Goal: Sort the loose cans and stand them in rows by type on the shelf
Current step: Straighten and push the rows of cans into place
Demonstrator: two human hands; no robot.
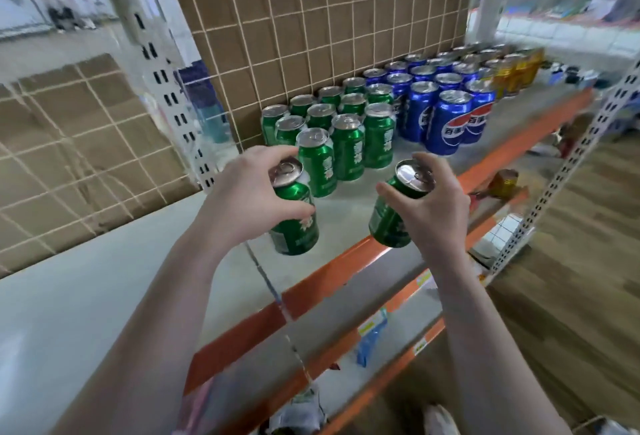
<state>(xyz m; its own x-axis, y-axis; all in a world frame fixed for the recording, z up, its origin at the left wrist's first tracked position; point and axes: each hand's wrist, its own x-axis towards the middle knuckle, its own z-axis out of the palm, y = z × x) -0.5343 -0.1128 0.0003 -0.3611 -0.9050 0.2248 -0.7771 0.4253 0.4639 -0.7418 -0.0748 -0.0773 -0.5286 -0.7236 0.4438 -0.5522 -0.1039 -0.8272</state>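
Observation:
My left hand (242, 199) grips a green can (296, 223) from above, just in front of the green rows, its base at or near the shelf board (104, 296). My right hand (433, 206) holds a second green can (389, 223), tilted, above the shelf's orange front edge (346, 261). Several green cans (346, 143) stand upright in rows at the back left of the group. To their right stand rows of blue cans (446, 119), and further right some yellow cans (512, 74).
A cardboard panel behind a wire grid (311, 19) backs the shelf. White slotted uprights (173, 105) frame it. Lower orange-edged shelves (398, 296) hold a yellow can (505, 183) and packets. A wooden floor (571, 278) lies to the right.

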